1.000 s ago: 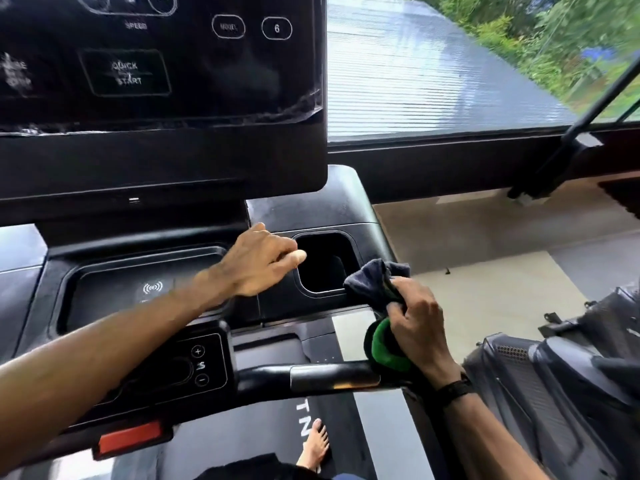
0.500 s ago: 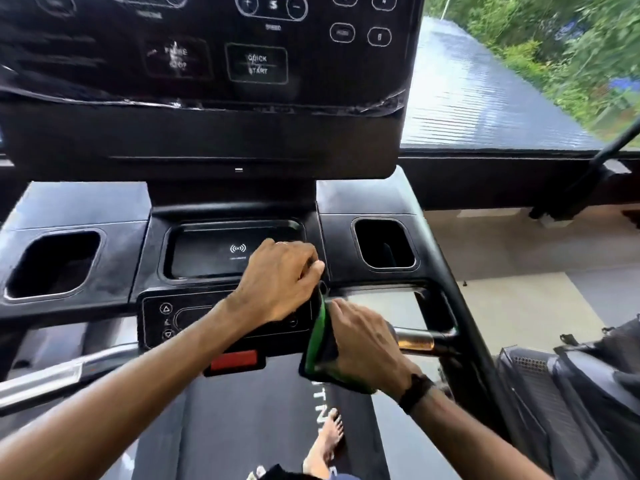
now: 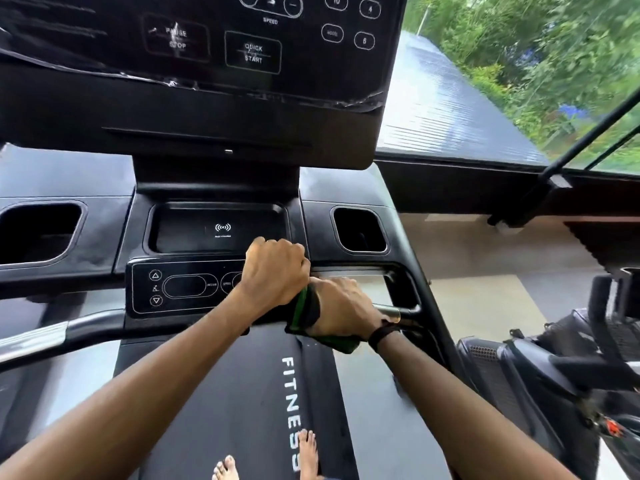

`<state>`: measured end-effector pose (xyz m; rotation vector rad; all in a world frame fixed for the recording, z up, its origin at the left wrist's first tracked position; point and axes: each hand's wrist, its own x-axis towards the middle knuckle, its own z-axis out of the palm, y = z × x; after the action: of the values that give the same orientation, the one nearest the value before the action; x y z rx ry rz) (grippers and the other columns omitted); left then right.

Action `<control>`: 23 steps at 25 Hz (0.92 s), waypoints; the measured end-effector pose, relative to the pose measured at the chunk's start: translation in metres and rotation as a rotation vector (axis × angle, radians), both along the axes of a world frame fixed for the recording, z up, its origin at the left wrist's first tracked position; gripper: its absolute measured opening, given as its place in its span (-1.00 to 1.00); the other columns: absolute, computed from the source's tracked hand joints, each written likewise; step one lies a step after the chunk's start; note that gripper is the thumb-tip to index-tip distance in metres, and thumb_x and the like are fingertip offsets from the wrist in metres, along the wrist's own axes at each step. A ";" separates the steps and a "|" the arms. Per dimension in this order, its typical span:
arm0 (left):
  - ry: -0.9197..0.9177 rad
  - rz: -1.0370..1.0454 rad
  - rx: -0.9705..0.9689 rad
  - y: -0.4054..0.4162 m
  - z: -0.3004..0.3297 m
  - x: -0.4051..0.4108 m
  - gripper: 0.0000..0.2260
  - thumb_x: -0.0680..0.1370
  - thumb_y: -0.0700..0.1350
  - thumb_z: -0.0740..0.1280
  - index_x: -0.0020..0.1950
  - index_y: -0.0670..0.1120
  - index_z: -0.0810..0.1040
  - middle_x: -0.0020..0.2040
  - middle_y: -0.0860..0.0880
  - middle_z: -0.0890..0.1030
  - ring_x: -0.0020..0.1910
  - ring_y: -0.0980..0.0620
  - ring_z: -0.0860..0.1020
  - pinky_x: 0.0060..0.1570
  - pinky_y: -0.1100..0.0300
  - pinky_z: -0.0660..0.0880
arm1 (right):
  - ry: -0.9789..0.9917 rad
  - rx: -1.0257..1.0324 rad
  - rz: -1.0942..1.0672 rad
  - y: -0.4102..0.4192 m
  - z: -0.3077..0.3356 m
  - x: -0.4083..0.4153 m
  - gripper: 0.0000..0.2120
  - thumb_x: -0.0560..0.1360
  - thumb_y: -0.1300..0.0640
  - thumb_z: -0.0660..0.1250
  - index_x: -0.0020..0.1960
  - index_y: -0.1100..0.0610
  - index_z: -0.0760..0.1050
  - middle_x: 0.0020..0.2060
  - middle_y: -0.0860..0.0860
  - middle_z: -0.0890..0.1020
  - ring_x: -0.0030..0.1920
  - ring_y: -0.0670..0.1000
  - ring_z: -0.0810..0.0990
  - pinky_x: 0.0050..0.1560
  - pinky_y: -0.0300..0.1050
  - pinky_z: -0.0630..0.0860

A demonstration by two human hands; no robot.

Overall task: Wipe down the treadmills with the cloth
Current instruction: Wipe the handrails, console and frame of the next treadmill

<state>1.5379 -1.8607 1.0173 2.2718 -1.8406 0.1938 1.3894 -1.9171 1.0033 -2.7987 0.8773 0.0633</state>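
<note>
**Cloth passed between two hands at the console**

The right hand (image 3: 341,308) holds the soft black-and-green folded cloth (image 3: 304,311) under its palm, fingers curled over it. The left hand (image 3: 275,271) is clenched just beside it — whether it pinches the cloth's top edge cannot be told. Both sit at the black plastic treadmill console (image 3: 194,289), by the silver handlebar (image 3: 388,310). The cloth looks light and limp — best bunched whole in one palm.
</note>
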 end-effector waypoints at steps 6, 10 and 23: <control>0.040 0.036 -0.018 0.001 -0.001 -0.003 -0.73 0.51 0.00 0.11 -0.39 -0.02 0.33 -0.33 -0.05 0.62 -0.33 -0.11 0.59 -0.25 0.10 0.33 | -0.139 -0.157 -0.002 0.015 -0.019 -0.024 -0.65 0.30 -0.13 0.41 -0.07 0.05 0.43 -0.23 0.00 0.61 -0.25 0.13 0.60 -0.29 -0.05 0.49; 0.060 0.056 -0.044 0.005 0.003 -0.004 -0.73 0.46 -0.01 0.14 -0.42 -0.08 0.33 -0.39 -0.06 0.59 -0.41 -0.14 0.52 -0.32 0.14 0.23 | 0.091 0.218 -0.017 -0.029 0.005 -0.020 -0.56 0.15 -0.22 0.48 -0.13 0.02 0.48 -0.25 -0.05 0.64 -0.20 0.10 0.60 -0.20 -0.06 0.53; -0.011 0.046 -0.061 0.004 0.005 -0.005 -0.72 0.49 -0.02 0.09 -0.40 -0.08 0.30 -0.42 -0.03 0.50 -0.45 -0.05 0.33 -0.41 0.14 0.07 | -0.121 -0.089 -0.013 -0.033 -0.031 -0.095 -0.63 0.24 -0.20 0.40 -0.14 0.02 0.40 -0.26 -0.02 0.62 -0.22 0.13 0.60 -0.29 -0.09 0.34</control>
<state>1.5334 -1.8568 1.0219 2.2776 -1.7636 0.2673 1.2943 -1.9500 0.9725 -2.8431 0.8908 -0.1489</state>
